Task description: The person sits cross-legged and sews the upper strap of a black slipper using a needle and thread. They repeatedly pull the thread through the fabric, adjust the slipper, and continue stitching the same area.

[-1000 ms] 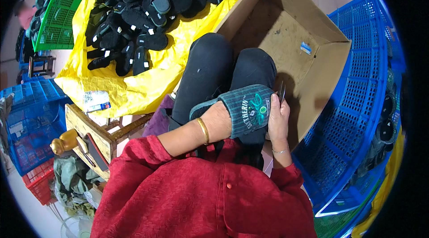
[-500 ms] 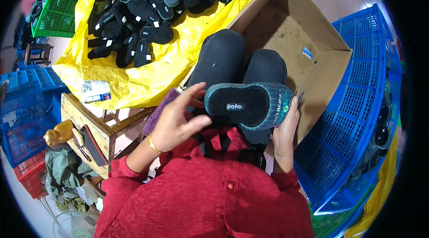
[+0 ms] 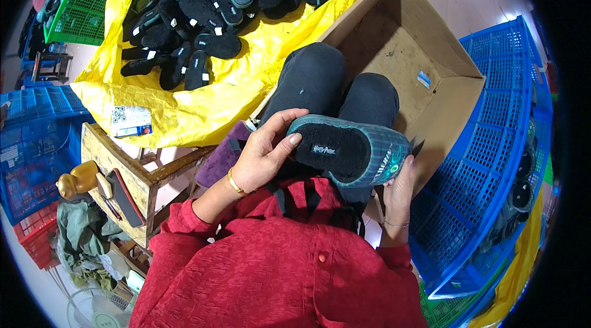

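A dark teal striped slipper (image 3: 381, 154) with a black plush insole lies sideways above my lap. My left hand (image 3: 261, 154) pinches its heel end, thumb on the inner rim and fingers around the back. At the toe end, my right hand (image 3: 401, 183) grips the printed upper from the right; part of its fingers is hidden beneath. An edge of similar teal shows below the slipper, and I cannot tell whether it is a second slipper. Beyond my knees, a heap of black plush slippers (image 3: 215, 44) with small white tags lies in a yellow sack (image 3: 166, 115).
An open cardboard box (image 3: 452, 91) stands by my right knee, beside blue plastic crates (image 3: 474, 186). On the left, a wooden stool (image 3: 114, 186) bears a golden figurine (image 3: 79, 181) and small tools. Purple fabric (image 3: 223, 157) lies near my left forearm. A green crate (image 3: 86, 8) stands far left.
My left hand has moved right and closed on the slipper's heel. The slipper has tilted, its toe end lower, and my right hand has moved slightly down with it.
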Action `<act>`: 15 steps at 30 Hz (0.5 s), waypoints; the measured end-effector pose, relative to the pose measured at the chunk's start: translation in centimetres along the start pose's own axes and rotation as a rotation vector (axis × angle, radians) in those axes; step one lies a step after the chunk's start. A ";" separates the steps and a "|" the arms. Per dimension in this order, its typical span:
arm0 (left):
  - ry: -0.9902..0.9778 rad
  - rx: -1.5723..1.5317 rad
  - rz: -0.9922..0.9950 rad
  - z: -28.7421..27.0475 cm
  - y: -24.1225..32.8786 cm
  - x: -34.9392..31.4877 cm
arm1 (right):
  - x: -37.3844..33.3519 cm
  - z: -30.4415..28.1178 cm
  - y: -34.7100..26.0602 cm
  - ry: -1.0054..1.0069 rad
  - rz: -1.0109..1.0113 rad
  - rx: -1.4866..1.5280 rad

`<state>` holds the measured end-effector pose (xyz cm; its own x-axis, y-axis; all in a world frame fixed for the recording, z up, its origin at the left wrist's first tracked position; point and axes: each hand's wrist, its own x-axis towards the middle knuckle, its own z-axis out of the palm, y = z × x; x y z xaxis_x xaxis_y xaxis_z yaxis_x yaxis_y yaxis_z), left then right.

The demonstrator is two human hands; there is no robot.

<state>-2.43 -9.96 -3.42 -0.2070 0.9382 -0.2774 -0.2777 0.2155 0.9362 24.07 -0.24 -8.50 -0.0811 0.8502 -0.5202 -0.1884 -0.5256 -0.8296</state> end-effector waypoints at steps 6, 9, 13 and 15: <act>0.060 0.569 0.310 -0.3 0.5 0.6 | -0.1 -1.1 -1.4 -0.194 -0.087 -0.023; 0.047 0.779 0.498 0.4 0.5 1.2 | 0.3 -2.5 -0.4 -0.296 -0.093 -0.014; 0.001 0.953 0.566 0.8 0.1 1.9 | -0.3 -2.0 -0.2 -0.276 -0.075 -0.048; 0.010 0.977 0.586 0.9 -0.1 2.1 | -0.8 -0.9 -0.9 -0.196 -0.080 -0.162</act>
<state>-1.96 -7.72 -3.92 -0.0724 0.9627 0.2607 0.7126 -0.1329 0.6889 25.16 -0.48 -7.46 -0.2630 0.8705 -0.4160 -0.0439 -0.4415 -0.8962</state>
